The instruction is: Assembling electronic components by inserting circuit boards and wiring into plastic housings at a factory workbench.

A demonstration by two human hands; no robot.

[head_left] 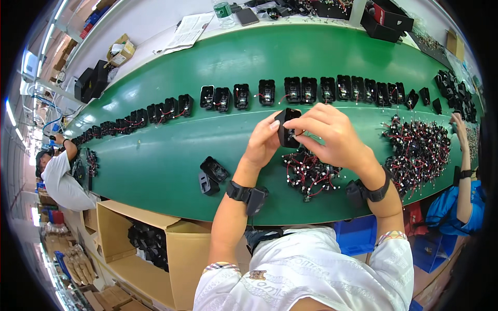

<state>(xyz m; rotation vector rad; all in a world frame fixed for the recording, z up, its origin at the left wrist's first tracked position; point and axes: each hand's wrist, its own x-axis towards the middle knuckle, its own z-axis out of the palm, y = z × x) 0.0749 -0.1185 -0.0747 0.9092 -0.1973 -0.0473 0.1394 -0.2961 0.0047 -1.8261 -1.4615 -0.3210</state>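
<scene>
Above the green bench I hold a black plastic housing, tilted up, with its open side toward the right. My left hand is closed around its left side. The thumb and fingers of my right hand are drawn together at the housing's opening; what they pinch, if anything, is too small to make out. Just below lies a pile of small wired parts with red and black leads and white connectors. Two loose black housings, one open and one beside it, rest left of my left forearm.
A long row of open black housings runs along the green bench. A larger heap of wired parts lies right, near a co-worker in blue. Another person is far left. A cardboard box holds black parts below.
</scene>
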